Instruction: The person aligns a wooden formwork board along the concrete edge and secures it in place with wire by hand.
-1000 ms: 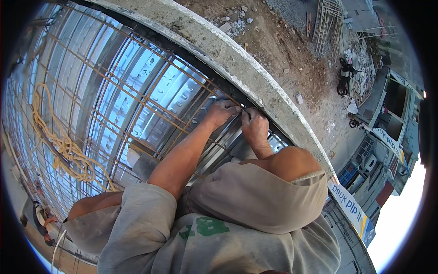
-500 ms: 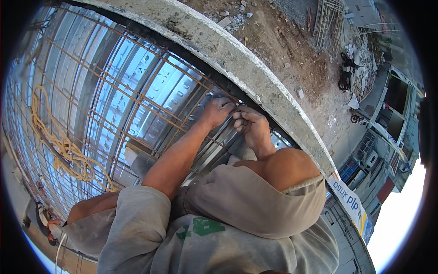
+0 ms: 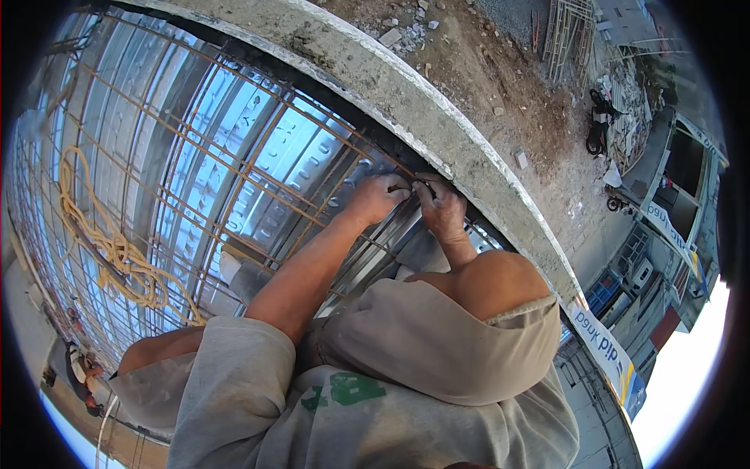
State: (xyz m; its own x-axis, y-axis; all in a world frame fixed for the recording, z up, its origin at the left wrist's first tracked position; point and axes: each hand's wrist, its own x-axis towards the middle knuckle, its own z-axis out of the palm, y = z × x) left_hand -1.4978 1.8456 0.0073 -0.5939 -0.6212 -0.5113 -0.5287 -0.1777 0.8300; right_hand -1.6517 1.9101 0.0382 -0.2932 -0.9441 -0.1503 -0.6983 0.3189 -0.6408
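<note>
My left hand [image 3: 379, 199] is closed, thumb and fingers pinched together at the edge of the rebar mesh [image 3: 248, 168]. Close against it, my right hand [image 3: 444, 209] has its fingers curled in, the tips meeting the left fingertips. Whatever the two pinches hold is too small and too covered to make out. Beneath both hands runs ribbed metal decking [image 3: 285, 152], seen through the rusty bars. The concrete edge beam [image 3: 461, 148] lies just beyond my right hand.
A coil of yellowish rope [image 3: 125, 262] rests on the mesh at left. Beyond the beam, the ground drops away to dirt with rubble [image 3: 402, 35] and a parked motorbike [image 3: 598, 125]. A banner [image 3: 600, 338] hangs at right. Another person [image 3: 82, 375] is at lower left.
My right hand has turned and moved its fingers from loosely raised to a pinch beside the left. My left hand has shifted slightly down and right. The view has tilted slightly.
</note>
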